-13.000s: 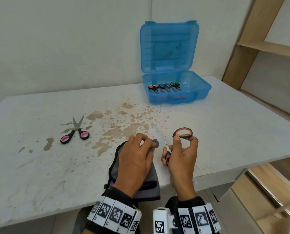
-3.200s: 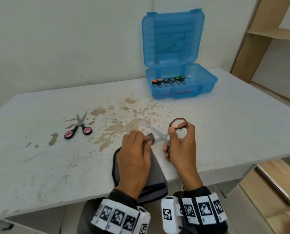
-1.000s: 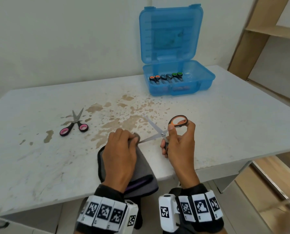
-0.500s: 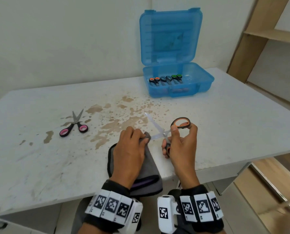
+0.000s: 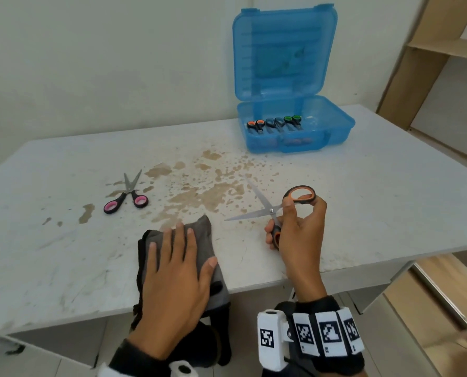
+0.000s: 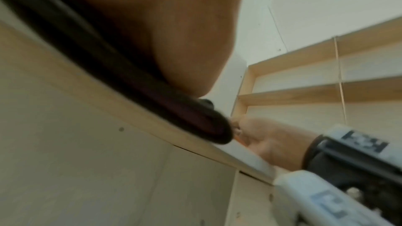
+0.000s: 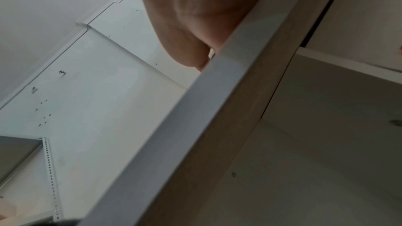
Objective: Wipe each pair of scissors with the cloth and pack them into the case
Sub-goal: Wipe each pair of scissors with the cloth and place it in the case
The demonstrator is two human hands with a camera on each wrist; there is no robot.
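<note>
Tabletop (image 5: pixel 63 268): cloth (image 5: pixel 199 235) under left hand (image 5: pixel 177 270)

Path to case (image 5: pixel 335 137): bare stained table (image 5: pixel 363 200) between.
Left side: pink scissors (image 5: pixel 126 198) lying apart.
Case lid (image 5: pixel 284 50): upright, top unobstructed.

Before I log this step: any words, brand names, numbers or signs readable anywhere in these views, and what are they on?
No readable text in any view.
Right wrist band: square black-and-white marker codes, patterns only; tiny print beneath them is too small to read.
Blue case: a faint mark inside the lid, too blurred to read.
Orange-handled scissors in the right hand: no legible brand.
Pink-handled scissors: no marking visible.
</note>
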